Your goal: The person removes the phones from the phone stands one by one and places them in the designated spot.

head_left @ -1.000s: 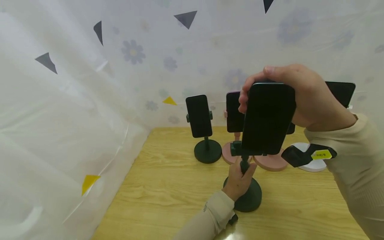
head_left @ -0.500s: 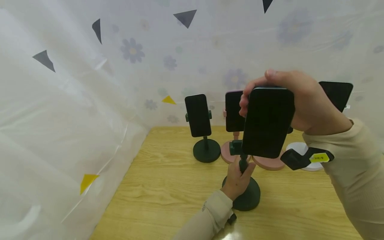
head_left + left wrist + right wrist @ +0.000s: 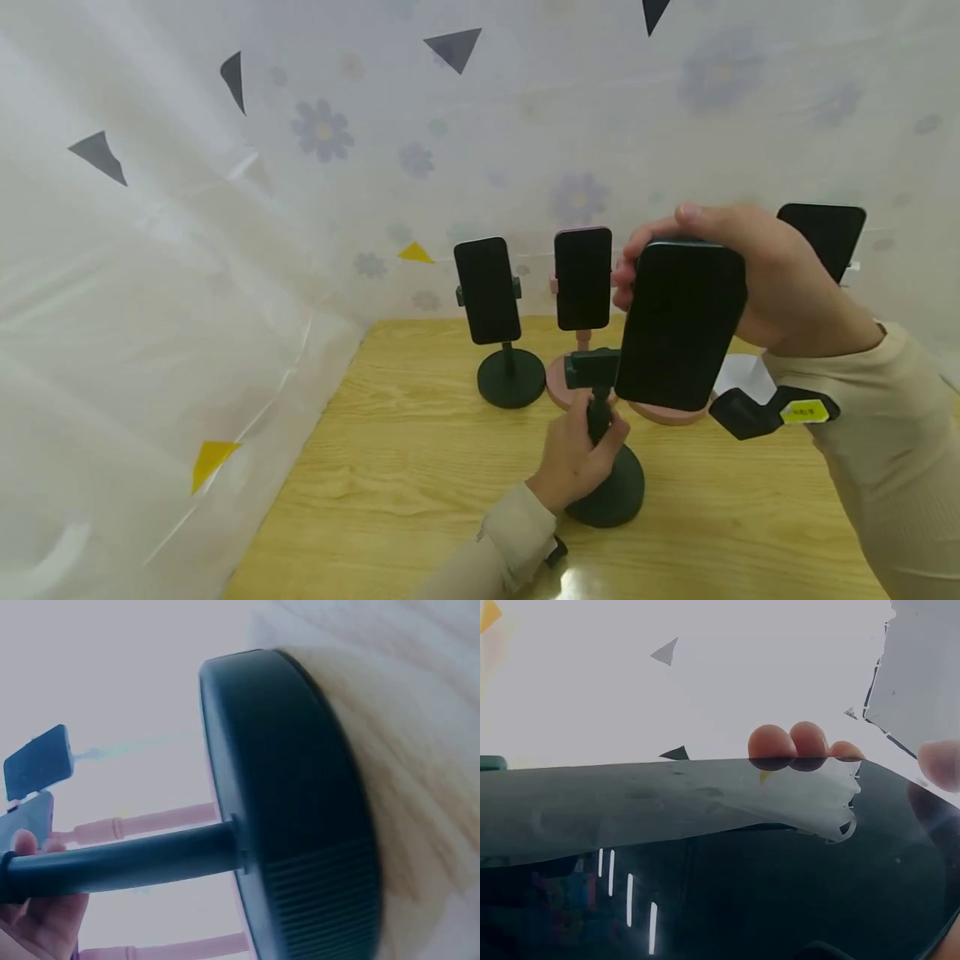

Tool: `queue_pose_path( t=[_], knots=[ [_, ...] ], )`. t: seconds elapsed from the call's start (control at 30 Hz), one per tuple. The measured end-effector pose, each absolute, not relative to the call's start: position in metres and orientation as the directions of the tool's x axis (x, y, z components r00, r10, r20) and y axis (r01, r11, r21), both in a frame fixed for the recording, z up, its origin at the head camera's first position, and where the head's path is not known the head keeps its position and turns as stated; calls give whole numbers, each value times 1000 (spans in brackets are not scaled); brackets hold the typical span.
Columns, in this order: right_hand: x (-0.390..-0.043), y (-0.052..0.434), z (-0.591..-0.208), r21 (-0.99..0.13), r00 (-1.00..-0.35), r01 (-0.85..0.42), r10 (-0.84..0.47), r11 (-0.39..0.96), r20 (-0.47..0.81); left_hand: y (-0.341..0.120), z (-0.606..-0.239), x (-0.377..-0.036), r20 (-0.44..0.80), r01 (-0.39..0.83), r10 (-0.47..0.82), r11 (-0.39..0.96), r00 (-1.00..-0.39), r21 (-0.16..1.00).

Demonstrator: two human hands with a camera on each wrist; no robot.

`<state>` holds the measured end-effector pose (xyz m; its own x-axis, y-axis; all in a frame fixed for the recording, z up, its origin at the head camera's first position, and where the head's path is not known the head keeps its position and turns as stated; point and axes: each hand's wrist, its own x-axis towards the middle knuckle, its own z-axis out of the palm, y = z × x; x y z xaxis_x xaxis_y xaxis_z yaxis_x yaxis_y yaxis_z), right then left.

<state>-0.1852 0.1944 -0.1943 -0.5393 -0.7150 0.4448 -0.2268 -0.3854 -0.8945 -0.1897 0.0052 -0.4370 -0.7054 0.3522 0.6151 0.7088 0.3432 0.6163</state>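
Note:
My left hand grips the stem of a dark green phone stand, just below its clamp. In the left wrist view, the round base rests on the wood-grain surface, with fingers curled around the stem. My right hand holds a smartphone from behind, its dark screen toward me. The phone's lower left edge overlaps the clamp's right end in the head view. Fingertips show over one long edge of the phone in the right wrist view, where the screen reflects ceiling lights.
Behind stand a dark green stand with a phone and a pink stand with a phone. Another pink base and a white base are partly covered by the held phone and right arm. A patterned curtain surrounds the wooden table.
My right hand and the phone have moved down and slightly right, exposing more of the clamp. The gripped stand has shifted a little left in view.

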Motion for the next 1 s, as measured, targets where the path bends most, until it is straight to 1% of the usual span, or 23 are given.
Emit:
queue_pose_path(
  t=[0.1, 0.17, 0.27, 0.33, 0.43, 0.53, 0.77, 1.0],
  knots=[
    [-187, 193, -197, -881, -504, -216, -724, -422, 471, 1, -432, -190, 646, 719, 319, 361, -694, 594],
    [-187, 193, -200, -880, -502, -198, -727, -431, 469, -2, -429, -191, 629, 699, 308, 367, -714, 614],
    [-186, 195, -204, -895, -544, -193, -715, -403, 440, -7, -424, -192, 573, 661, 330, 405, -750, 632],
    [-184, 198, -207, -911, -588, -195, -700, -364, 406, -9, -423, -192, 529, 645, 370, 434, -764, 628],
    [-180, 204, -211, -930, -647, -212, -670, -299, 363, -10, -422, -192, 470, 632, 425, 470, -774, 616],
    [-176, 209, -215, -942, -684, -221, -649, -253, 334, -11, -421, -191, 446, 624, 440, 483, -779, 614],
    [-174, 217, -230, -930, -652, -236, -663, -283, 367, -14, -413, -188, 443, 620, 435, 514, -784, 593],
    [-176, 221, -249, -886, -588, -181, -675, -427, 446, -32, -406, -186, 414, 582, 409, 560, -813, 590]
  ],
)
